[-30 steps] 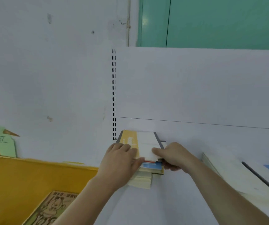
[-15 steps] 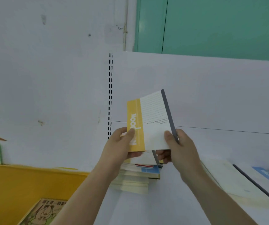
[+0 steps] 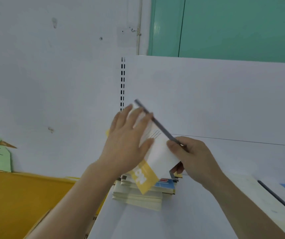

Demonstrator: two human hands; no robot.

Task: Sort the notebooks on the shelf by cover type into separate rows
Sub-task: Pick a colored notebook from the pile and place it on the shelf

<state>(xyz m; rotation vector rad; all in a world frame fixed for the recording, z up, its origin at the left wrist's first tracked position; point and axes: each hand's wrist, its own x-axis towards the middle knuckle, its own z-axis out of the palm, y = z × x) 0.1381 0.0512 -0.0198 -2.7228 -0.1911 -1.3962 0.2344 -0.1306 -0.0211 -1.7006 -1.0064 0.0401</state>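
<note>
Head view. Holding a thin white notebook with a yellow band and dark grey spine strip up in the air, clear of the shelf, above the stack of pale cream notebooks.

Right hand: pinching the notebook at its lower right corner, thumb on the front cover, remaining fingers curling behind, just under the lower end of the grey spine.

Left hand: lying flat across the cover, fingers straight and spread, fingertips reaching toward the upper end of the spine; pressing, not gripping.

Long axis: running diagonally, upper end above the left fingertips, lower end at the right thumb. Yellow band hanging lowest, below the left palm, overlapping the stack from this angle; contact with the stack not discernible.

Stack sitting directly under both hands on the white shelf board, a blue-covered notebook showing near its top. A second pile of pale notebooks with a dark spine lying well to the right of the right-hand fingers.

Judging: right hand carrying the grip, nearer to the right-side pile; only the left hand free to let go.
</note>
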